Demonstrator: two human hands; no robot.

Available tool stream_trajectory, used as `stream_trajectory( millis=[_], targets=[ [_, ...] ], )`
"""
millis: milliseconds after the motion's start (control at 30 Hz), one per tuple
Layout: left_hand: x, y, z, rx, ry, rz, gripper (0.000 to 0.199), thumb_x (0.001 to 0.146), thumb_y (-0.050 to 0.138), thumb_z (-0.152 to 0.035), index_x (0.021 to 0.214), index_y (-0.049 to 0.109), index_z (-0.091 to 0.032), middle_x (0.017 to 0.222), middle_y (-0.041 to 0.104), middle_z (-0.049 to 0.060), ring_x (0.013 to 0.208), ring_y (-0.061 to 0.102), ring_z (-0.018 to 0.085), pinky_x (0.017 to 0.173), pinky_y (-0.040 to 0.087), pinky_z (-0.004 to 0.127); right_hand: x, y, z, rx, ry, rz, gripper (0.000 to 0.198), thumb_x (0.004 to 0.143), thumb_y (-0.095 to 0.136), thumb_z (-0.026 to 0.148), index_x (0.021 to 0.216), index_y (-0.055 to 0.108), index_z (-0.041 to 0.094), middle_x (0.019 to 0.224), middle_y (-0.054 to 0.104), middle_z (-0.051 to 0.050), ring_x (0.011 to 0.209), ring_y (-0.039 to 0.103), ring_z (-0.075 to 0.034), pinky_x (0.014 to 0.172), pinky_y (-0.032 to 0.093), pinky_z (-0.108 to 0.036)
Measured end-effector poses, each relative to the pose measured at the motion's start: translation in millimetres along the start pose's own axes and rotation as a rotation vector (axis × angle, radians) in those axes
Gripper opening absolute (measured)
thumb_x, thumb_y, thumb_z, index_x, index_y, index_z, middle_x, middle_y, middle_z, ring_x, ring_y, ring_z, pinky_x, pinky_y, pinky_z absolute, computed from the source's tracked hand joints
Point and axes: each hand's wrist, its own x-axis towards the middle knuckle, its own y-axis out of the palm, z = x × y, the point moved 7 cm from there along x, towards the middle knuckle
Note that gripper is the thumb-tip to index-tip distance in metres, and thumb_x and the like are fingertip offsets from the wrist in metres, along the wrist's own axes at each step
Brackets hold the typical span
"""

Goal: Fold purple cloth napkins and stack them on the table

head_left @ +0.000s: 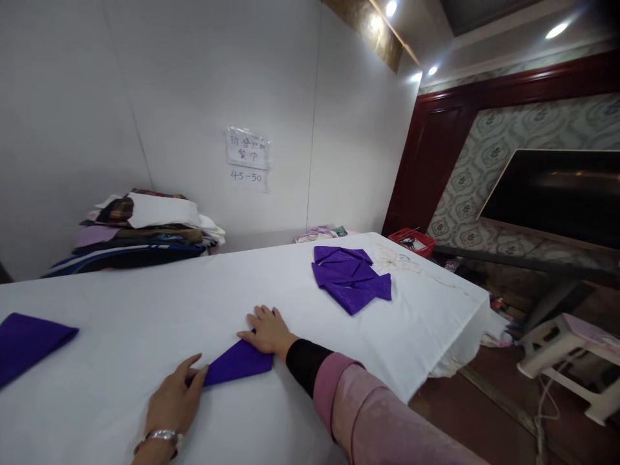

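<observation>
A folded purple cloth napkin [237, 363] lies on the white-covered table in front of me. My left hand [175, 399], with a silver bracelet at its wrist, has its fingers closed around the napkin's pointed left end. Across the napkin's upper right part rests my right hand [269, 332], flat with fingers spread, hiding that corner. To the far left sits another folded purple napkin [31, 345], cut off by the picture's edge. Several folded purple napkins [346, 274] lie overlapping in a group farther right.
Against the wall rises a stack of folded clothes [145, 226]. A red basket [411, 243] with dark items stands beyond the table's far right corner. The white tablecloth [159, 310] hangs over the right edge. On the floor at right stands a plastic stool [576, 355].
</observation>
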Motion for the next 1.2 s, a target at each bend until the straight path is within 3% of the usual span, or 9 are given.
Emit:
stream_trajectory(
  millis=[167,267,367,467,567,667,867,1200],
  targets=[
    [-3.6,-7.6,4.6,0.143,0.004,0.007,0.044,0.08,0.034,-0.043,0.109,0.057,-0.019,0.092,0.071,0.005,0.098,0.059,0.029,0.085,0.044,0.042,-0.3,0.5,0.6,0.01,-0.002,0.015,0.06,0.089,0.025,0.06,0.129,0.041,0.018,0.143,0.032,-0.013,0.133,0.023,-0.027,0.105,0.019,-0.05],
    [-3.0,-13.3,-2.3,0.249,0.024,-0.091,0.04,0.081,0.031,-0.039,0.103,0.06,-0.021,0.093,0.07,0.005,0.099,0.058,0.029,0.085,0.044,0.043,0.7,1.9,0.5,0.014,-0.007,0.013,0.062,0.089,0.024,0.061,0.129,0.042,0.017,0.143,0.033,-0.014,0.133,0.023,-0.028,0.105,0.019,-0.051],
    [-4.6,-2.5,-37.9,0.272,0.226,-0.156,0.045,0.082,0.029,-0.041,0.107,0.059,-0.019,0.109,0.066,0.007,0.108,0.055,0.027,0.094,0.04,0.04,2.2,5.4,-1.3,0.011,0.005,0.025,0.06,0.089,0.025,0.059,0.13,0.041,0.018,0.144,0.03,-0.014,0.133,0.022,-0.028,0.106,0.018,-0.051],
    [-11.2,28.7,-74.9,0.294,0.4,-0.072,0.055,0.083,0.031,-0.045,0.122,0.051,-0.013,0.131,0.052,0.011,0.127,0.038,0.026,0.103,0.031,0.04,3.2,7.9,-2.5,-0.006,0.007,0.031,0.052,0.092,0.026,0.051,0.131,0.039,0.018,0.145,0.028,-0.013,0.134,0.021,-0.026,0.106,0.018,-0.05],
    [-16.9,57.9,-84.9,0.397,0.383,0.05,0.067,0.081,0.035,-0.052,0.132,0.041,-0.009,0.14,0.04,0.015,0.132,0.03,0.029,0.104,0.027,0.047,2.9,7.3,-2.7,-0.025,0.006,0.022,0.044,0.094,0.026,0.04,0.131,0.038,0.019,0.145,0.029,-0.012,0.134,0.022,-0.024,0.105,0.019,-0.05],
    [-22.4,69.6,-83.6,0.475,0.39,0.104,0.073,0.081,0.034,-0.057,0.134,0.038,-0.006,0.142,0.036,0.018,0.133,0.028,0.03,0.105,0.024,0.047,2.7,6.6,-3.8,-0.022,0.004,0.043,0.043,0.094,0.026,0.037,0.132,0.037,0.02,0.145,0.03,-0.01,0.133,0.023,-0.023,0.105,0.019,-0.049],
    [-27.2,68.3,-82.5,0.541,0.376,0.131,0.074,0.084,0.027,-0.06,0.136,0.035,-0.008,0.145,0.031,0.015,0.134,0.025,0.028,0.107,0.022,0.046,9.7,12.7,-30.3,-0.022,0.136,0.154,0.056,0.092,0.025,0.05,0.138,0.032,0.019,0.149,0.023,-0.006,0.136,0.015,-0.022,0.108,0.011,-0.046],
    [-31.2,69.5,-84.5,0.501,0.355,0.177,0.077,0.085,0.023,-0.062,0.138,0.031,-0.007,0.147,0.027,0.014,0.136,0.02,0.027,0.11,0.016,0.046,17.7,14.0,-73.4,-0.069,0.3,0.175,0.061,0.091,0.019,0.053,0.143,0.021,0.021,0.152,0.01,-0.007,0.138,0.006,-0.023,0.107,0.004,-0.048]
  ],
)
